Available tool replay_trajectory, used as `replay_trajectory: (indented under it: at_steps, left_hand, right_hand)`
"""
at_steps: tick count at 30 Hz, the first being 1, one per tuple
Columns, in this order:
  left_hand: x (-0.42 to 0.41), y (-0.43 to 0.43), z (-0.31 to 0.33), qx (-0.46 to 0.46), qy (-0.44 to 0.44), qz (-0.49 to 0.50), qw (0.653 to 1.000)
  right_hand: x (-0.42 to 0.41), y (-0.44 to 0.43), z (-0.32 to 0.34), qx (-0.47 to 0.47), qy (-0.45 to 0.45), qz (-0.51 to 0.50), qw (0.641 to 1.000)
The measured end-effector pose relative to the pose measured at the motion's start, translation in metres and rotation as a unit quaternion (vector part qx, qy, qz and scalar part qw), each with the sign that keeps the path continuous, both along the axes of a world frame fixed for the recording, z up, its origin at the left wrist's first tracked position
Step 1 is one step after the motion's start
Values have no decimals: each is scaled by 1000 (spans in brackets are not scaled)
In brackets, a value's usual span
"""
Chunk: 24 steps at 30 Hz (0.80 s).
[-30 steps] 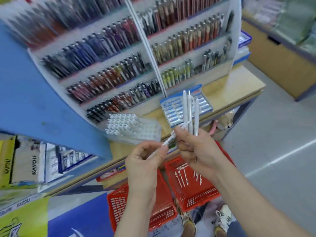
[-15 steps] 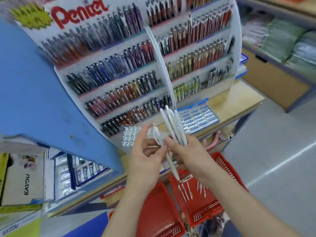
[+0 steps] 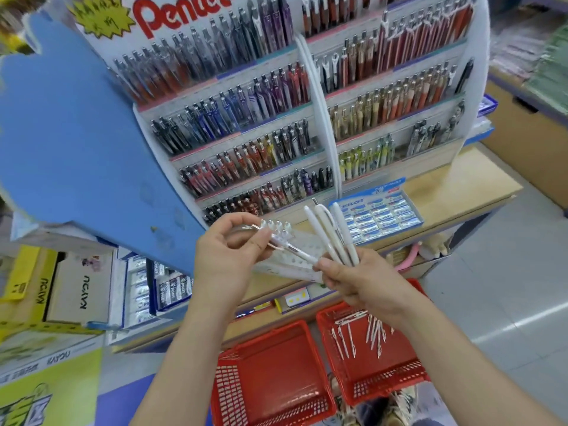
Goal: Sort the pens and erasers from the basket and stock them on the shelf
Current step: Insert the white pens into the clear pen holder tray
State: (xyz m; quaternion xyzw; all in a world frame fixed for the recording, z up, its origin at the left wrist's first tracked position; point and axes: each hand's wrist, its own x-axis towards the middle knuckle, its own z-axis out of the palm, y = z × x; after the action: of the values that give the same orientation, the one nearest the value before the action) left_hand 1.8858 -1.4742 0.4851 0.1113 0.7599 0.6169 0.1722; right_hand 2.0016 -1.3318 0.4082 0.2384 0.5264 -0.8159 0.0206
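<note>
1. Head view: the left hand [image 3: 227, 256] pinches one white pen [image 3: 295, 252] between curled fingers and thumb, holding it above the shelf [image 3: 461, 182].
2. The right hand [image 3: 365, 284] grips a fan of white pens [image 3: 332, 238], fingers curled round their lower ends, the tops pointing up toward the pen rack [image 3: 307, 118].
3. The single pen's far end meets the right thumb.
4. Loose pens [image 3: 359, 333] lie in the right red basket [image 3: 384, 390] on the floor, with a second red basket [image 3: 270, 364] just beside it.
5. An eraser box [image 3: 381, 213] rests on the shelf.

White pens [image 3: 324, 233]: bunch fanned toward 11 o'clock in my right hand [image 3: 365, 284]. Single pen [image 3: 295, 250]: pinched by my left hand [image 3: 224, 256]. Loose pens [image 3: 347, 336]: red basket [image 3: 384, 390], 5 o'clock.
</note>
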Motion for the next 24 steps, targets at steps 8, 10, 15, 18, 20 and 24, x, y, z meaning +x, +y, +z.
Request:
replay_trajectory:
  at_steps: [8, 10, 15, 18, 20, 24]
  left_hand:
    - [-27, -18, -6, -98, 130, 79, 984]
    - [-29, -20, -15, -123, 145, 85, 978]
    - [-33, -17, -33, -156, 164, 104, 968]
    - [-36, -12, -39, -182, 182, 94, 962]
    - [-39, -12, -44, -205, 203, 73, 955]
    - [-41, -11, -55, -231, 276, 20, 933]
  right_hand:
    - [-26, 11, -32, 240, -107, -144, 954]
    - [-31, 13, -44, 279, -136, -146, 939]
    - [-43, 11, -72, 256, -161, -130, 944]
    - [-48, 8, -82, 271, -173, -121, 939]
    - [-48, 4, -86, 273, -169, -115, 940]
    - [-45, -5, -90, 272, -162, -119, 941]
